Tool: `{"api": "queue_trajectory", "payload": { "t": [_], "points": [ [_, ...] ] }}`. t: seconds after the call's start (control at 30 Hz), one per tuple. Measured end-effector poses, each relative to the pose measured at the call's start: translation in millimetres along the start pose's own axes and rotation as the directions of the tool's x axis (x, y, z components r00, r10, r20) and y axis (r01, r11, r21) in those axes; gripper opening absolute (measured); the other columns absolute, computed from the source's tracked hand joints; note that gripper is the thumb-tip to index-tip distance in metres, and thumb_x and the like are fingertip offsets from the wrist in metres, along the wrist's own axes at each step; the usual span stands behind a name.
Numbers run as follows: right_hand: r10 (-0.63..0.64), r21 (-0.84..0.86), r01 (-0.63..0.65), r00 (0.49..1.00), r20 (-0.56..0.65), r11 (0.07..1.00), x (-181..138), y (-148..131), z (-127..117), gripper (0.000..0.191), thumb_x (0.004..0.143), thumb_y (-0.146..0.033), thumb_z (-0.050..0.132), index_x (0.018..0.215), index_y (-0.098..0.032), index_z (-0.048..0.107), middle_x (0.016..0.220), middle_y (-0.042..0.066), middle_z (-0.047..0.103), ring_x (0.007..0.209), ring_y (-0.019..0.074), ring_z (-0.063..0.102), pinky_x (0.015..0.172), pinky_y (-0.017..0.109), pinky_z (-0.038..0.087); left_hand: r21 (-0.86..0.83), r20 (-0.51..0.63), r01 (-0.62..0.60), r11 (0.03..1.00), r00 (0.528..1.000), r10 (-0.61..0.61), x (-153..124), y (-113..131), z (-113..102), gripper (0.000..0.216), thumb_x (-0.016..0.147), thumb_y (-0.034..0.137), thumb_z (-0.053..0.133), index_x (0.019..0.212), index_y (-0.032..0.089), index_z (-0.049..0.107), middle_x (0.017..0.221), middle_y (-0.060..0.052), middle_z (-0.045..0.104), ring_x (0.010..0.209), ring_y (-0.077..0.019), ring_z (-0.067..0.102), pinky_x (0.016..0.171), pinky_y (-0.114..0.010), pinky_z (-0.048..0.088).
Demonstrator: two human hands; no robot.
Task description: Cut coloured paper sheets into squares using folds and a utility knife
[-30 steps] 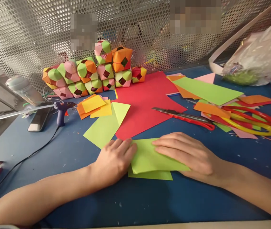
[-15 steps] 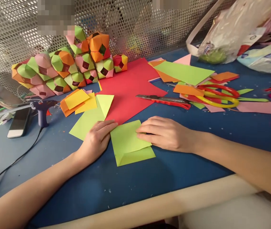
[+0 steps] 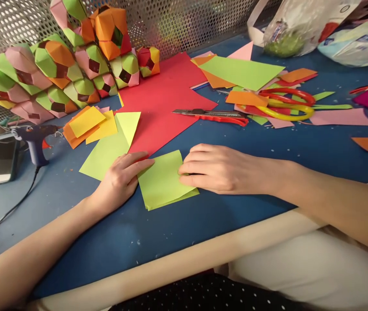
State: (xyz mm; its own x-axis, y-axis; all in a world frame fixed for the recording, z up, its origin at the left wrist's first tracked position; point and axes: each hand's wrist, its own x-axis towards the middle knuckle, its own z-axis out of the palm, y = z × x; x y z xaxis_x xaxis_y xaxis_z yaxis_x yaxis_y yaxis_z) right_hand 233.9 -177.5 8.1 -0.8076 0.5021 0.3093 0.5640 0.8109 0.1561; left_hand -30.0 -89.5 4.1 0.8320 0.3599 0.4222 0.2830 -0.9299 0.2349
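Observation:
A light green sheet of paper [image 3: 162, 181] lies folded over on itself in front of me, its lower edges nearly lined up. My left hand [image 3: 122, 177] holds its upper left edge, thumb and fingers bent together there. At the right edge, my right hand [image 3: 214, 168] pinches the paper between thumb and curled fingers; the fingertips are partly hidden. Just behind my left hand lies another green sheet [image 3: 98, 155] with one corner folded over. A red sheet [image 3: 167, 99] spreads behind both hands, with a red utility knife [image 3: 216, 115] lying across its right side.
Folded paper blocks [image 3: 83, 65] are stacked against the mesh panel [image 3: 184, 26]. A glue gun [image 3: 35, 142] and a phone [image 3: 3, 160] sit at the left. Scissors [image 3: 295, 108] lie among paper scraps on the right; plastic bags [image 3: 290, 32] stand behind.
The folded flap of the green sheet has come down towards me, covering most of the layer below. The camera view has shifted; both hands stay on the paper.

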Motion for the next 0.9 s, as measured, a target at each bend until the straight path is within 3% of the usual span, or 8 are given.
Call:
{"api": "queue_trajectory", "payload": {
  "t": [0.9],
  "points": [
    [0.029, 0.099, -0.029, 1.000, 0.007, 0.995, -5.0, -1.3, -3.4, 0.035, 0.095, -0.007, 0.035, 0.090, -0.022, 0.067, 0.094, 0.005, 0.067, 0.082, 0.0183, 0.057, 0.081, 0.040, 0.046, -0.028, 0.038, -0.005, 1.000, 0.999, 0.006, 0.6, -0.7, 1.3, 0.034, 0.095, 0.008, 0.040, 0.120, 0.017, 0.062, 0.119, -0.014, 0.066, 0.112, -0.0218, 0.062, 0.091, -0.041, 0.054]
  ]
}}
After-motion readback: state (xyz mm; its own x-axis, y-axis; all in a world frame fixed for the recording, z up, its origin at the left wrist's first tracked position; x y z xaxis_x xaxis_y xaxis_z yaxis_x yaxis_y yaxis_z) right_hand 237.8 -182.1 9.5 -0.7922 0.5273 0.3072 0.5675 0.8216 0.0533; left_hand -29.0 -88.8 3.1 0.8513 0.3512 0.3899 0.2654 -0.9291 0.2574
